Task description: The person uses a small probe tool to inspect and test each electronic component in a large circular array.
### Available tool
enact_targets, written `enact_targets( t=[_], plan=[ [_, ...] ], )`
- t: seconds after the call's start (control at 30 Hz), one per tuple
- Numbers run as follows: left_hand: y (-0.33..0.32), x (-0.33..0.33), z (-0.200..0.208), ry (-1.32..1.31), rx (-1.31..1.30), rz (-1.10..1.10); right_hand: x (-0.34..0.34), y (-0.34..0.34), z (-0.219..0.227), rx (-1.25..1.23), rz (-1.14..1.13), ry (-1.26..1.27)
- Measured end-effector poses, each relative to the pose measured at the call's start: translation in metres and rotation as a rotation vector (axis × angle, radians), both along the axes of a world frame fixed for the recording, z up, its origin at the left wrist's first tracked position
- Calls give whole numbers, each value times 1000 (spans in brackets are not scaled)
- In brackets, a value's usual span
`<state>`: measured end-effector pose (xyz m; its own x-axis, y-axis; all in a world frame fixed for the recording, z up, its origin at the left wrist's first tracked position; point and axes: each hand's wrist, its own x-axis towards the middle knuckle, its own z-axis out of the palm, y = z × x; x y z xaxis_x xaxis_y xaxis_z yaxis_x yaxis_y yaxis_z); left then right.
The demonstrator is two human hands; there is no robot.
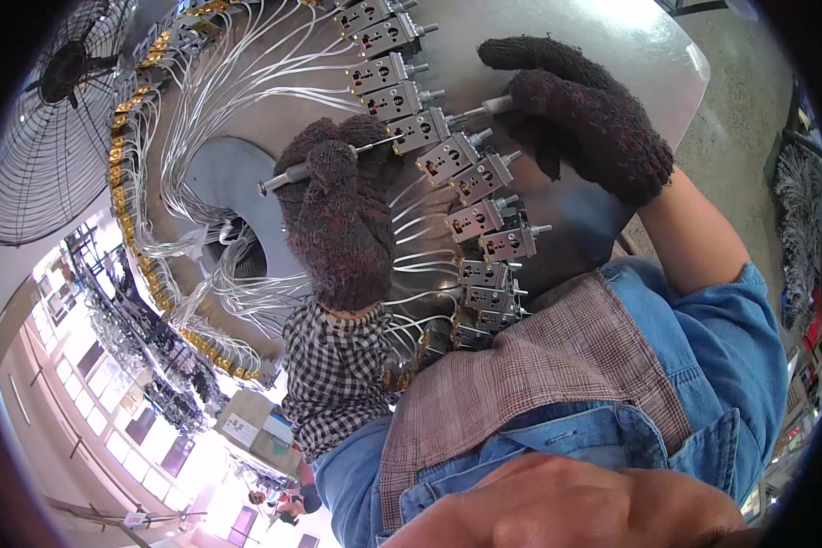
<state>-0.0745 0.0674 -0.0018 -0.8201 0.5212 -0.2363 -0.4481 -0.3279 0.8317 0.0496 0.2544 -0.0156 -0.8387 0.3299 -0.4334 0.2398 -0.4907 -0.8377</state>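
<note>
Your slim, silvery screwdriver (288,176) slants up toward the right at upper centre, its tip at the left edge of a boxy metal unit (418,132). That unit's right end faces the grey cylindrical piece (498,105) you grip, slightly higher in the frame.

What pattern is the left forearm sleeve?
The left forearm sleeve is black-and-white checked, seen in the head view.

Left hand (340,215) curled in grip; right hand (586,119) pinching, one finger (539,55) extended, forearm (699,233) bare.
</note>
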Motion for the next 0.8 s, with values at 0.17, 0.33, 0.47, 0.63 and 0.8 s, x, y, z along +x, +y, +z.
enact_targets(
  t=[0.17, 0.33, 0.47, 0.63, 0.8],
  plan=[
    [-1, 0, -1, 11, -36, 3, -1, 3, 13, 37, 39, -83],
    [-1, 1, 0, 9, -32, 29, 1, 3, 3, 18, 52, -17],
    [-2, -1, -4, 58, -63, 28, -1, 1, 8, -42, -18, -19],
    [-2, 0, -4, 25, -23, 3, 0, 1, 8, -3, -18, -33],
    [-2, 2, -2, 72, -80, 3, -2, 3, 17, 126, 101, -207]
  ],
)
